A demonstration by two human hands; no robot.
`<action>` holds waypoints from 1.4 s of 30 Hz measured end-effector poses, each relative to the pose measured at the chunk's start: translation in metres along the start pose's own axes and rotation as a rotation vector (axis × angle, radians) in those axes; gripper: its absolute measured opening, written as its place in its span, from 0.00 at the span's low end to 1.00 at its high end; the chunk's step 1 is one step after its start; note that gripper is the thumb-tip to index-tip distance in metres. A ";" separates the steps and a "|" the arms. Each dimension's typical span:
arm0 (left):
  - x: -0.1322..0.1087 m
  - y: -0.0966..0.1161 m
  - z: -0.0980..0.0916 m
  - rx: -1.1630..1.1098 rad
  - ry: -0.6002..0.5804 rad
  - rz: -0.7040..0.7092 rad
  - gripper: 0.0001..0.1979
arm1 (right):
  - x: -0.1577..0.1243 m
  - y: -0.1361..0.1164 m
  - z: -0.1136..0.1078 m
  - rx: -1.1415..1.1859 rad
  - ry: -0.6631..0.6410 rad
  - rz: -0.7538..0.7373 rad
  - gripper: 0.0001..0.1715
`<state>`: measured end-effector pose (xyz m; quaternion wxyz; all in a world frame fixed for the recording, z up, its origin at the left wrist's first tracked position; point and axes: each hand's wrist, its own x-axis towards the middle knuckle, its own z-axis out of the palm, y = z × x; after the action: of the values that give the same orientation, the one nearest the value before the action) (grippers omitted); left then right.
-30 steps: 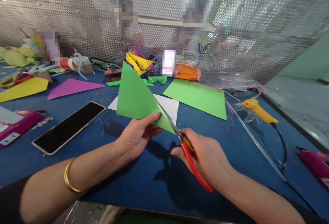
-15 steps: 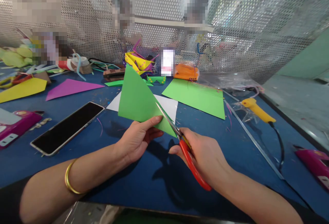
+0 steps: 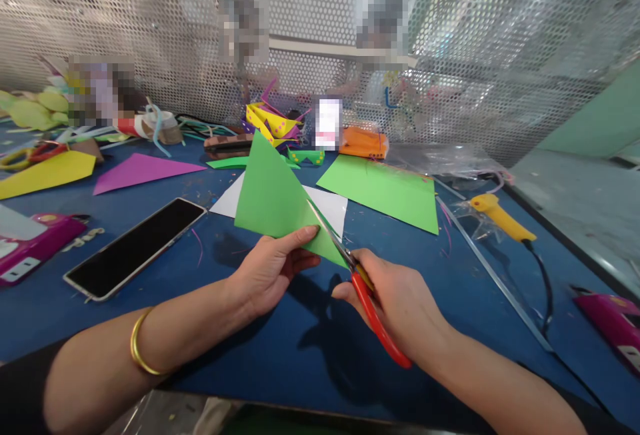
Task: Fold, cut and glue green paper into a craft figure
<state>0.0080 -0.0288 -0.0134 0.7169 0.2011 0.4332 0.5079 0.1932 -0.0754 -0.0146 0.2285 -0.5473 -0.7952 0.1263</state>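
Between the thumb and fingers (image 3: pixel 300 238) of the left hand (image 3: pixel 273 265), a green sheet (image 3: pixel 267 188) is pinched near its lower edge and held tilted above the tabletop (image 3: pixel 240 368). By the right hand (image 3: pixel 400 288), scissors (image 3: pixel 380 328) with a red-and-yellow handle are gripped, the fingers being curled about the handle. One blade is seen laid against the front of the green sheet, just beside its slanting right edge; whether the other blade is behind the paper cannot be told.

A gold bangle (image 3: pixel 139 342) is worn on the left forearm. Behind the held paper, a white sheet (image 3: pixel 330 205) is partly covered from view. To its right a light green sheet (image 3: pixel 387 193) is laid flat, and beyond that a yellow hand tool (image 3: pixel 503 216) with a black cord is placed. On the left, a dark-screened phone (image 3: pixel 137 248) is set down, with a purple sheet (image 3: pixel 147 172) and a yellow sheet (image 3: pixel 50 174) spread farther back. At the rear, dotted yellow paper pieces (image 3: pixel 267 122) are heaped near an orange bundle (image 3: pixel 363 143), in front of a perforated panel (image 3: pixel 320 2).
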 end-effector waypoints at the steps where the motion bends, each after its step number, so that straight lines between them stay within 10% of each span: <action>1: 0.000 -0.001 0.000 0.005 -0.010 0.001 0.08 | 0.000 -0.001 -0.001 -0.006 0.000 -0.001 0.35; 25: -0.005 -0.005 -0.001 0.044 -0.106 -0.054 0.11 | 0.001 0.001 0.000 0.006 0.002 -0.003 0.32; 33: 0.005 0.038 0.000 -0.058 -0.022 0.193 0.15 | 0.007 0.022 -0.034 0.085 -0.151 0.025 0.26; 42: 0.015 0.058 -0.007 0.230 -0.032 -0.004 0.09 | 0.010 0.029 -0.052 0.063 -0.323 0.042 0.25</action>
<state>-0.0280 0.0073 0.0185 0.6968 0.2894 0.4775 0.4502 0.2403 -0.0581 0.0196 0.1120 -0.5289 -0.8056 0.2424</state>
